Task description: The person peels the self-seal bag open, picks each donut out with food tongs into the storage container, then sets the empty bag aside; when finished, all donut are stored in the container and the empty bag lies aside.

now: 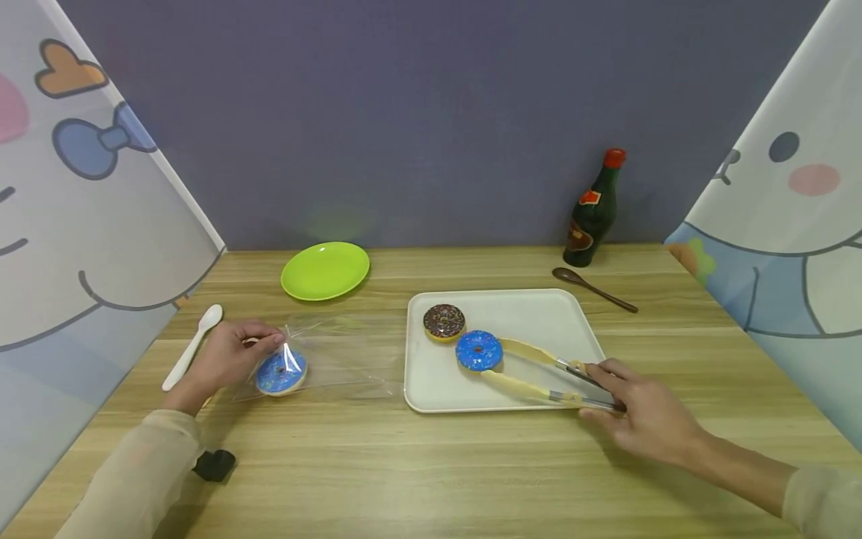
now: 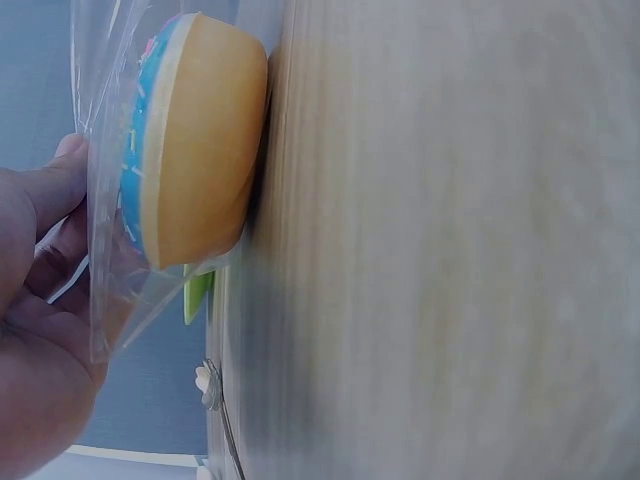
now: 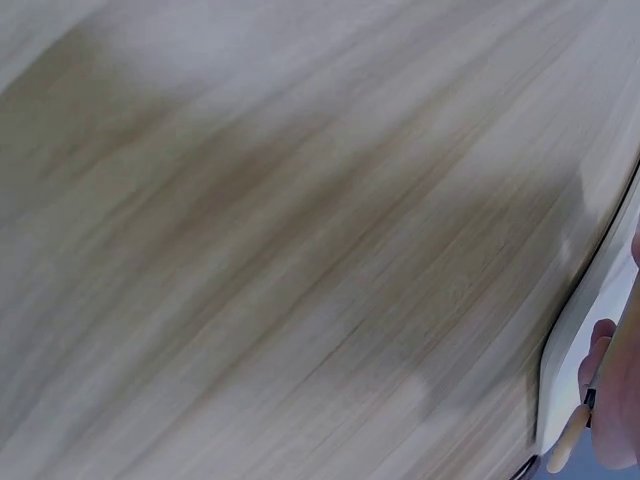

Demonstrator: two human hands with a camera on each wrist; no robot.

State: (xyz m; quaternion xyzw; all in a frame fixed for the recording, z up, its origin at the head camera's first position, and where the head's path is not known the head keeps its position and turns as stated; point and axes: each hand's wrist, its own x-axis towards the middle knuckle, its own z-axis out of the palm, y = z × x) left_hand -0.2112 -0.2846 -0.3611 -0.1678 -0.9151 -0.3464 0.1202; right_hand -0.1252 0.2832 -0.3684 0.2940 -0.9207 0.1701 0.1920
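Note:
My left hand pinches the edge of a clear plastic bag, thumb against fingers. Inside the bag, a toy donut with blue icing lies at the end near that hand; its tan side shows in the left wrist view. My right hand grips metal tongs with cream-coloured ends. Those ends are spread to either side of a second blue-iced donut on the white tray. A brown-iced donut with sprinkles sits just behind it on the tray.
A green plate is at the back left, and a white spoon lies left of my left hand. Toward the back right stand a dark bottle and a brown wooden spoon. A small black object is by the left sleeve.

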